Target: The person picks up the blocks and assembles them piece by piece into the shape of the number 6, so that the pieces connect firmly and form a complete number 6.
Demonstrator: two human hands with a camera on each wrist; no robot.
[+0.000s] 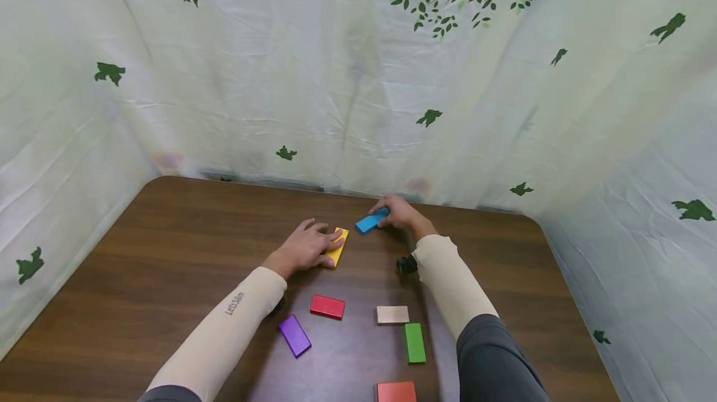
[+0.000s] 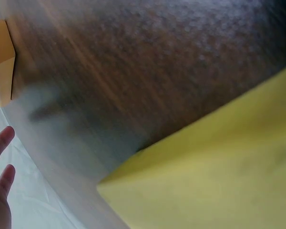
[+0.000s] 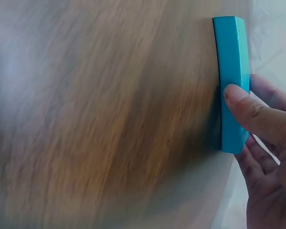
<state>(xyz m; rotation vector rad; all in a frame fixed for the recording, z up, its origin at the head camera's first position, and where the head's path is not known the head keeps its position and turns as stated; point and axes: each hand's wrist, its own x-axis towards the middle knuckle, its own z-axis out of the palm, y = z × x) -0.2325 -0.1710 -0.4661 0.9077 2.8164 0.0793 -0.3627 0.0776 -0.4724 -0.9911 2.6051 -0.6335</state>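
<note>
Near the far side of the table, my left hand [image 1: 305, 247] holds a yellow rectangular block [image 1: 339, 239] between thumb and forefinger, its other fingers spread. That block also appears at the left edge of the left wrist view, partly cut off. To its right and slightly farther back, my right hand [image 1: 399, 214] grips a blue block [image 1: 370, 222]. The right wrist view shows the thumb [image 3: 250, 109] pressed on one face of this blue block [image 3: 231, 57], with fingers behind it. The two blocks are a short gap apart, both slanted.
Closer in on the brown wooden table [image 1: 185, 277] lie a red block [image 1: 327, 307], a purple block [image 1: 294, 336], a beige block [image 1: 393, 315], a green block [image 1: 414, 343] and an orange-red block [image 1: 396, 392]. A white leaf-patterned curtain [image 1: 336, 91] hangs behind the table's far edge.
</note>
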